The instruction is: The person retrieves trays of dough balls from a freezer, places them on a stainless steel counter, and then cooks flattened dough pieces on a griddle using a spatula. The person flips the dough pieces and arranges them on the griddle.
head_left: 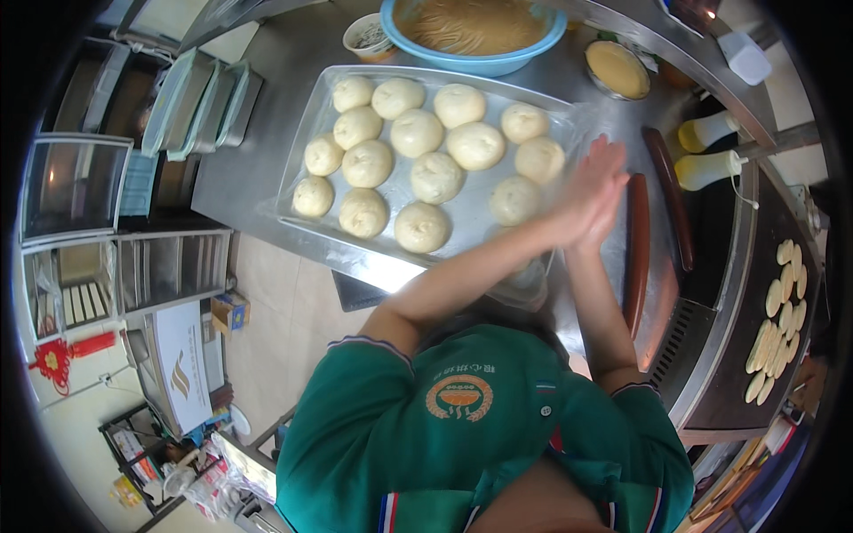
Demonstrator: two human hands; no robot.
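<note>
My left hand (576, 202) and my right hand (606, 197) are brought together palm to palm beside the tray's right edge, fingers stretched out away from me. Some motion blur softens them, and the space between the palms is hidden. Left of them, a metal tray (475, 209) holds several round, pale, glossy dough balls (435, 178). Clear plastic film (582, 120) shows along the tray's right side. My left forearm passes over the tray's near right corner. Just right of my hands lies a reddish-brown rolling pin (637, 253), with a second rolling pin (668, 197) beyond it.
Behind the tray stand a light-blue basin (480, 64) of brown paste, a small tub (369, 37) and a bowl (617, 69) of yellowish filling. Squeeze bottles (706, 169) of yellow liquid are at right. Flat dough pieces lie on a dark griddle (724, 391). Stacked containers (200, 107) stand left.
</note>
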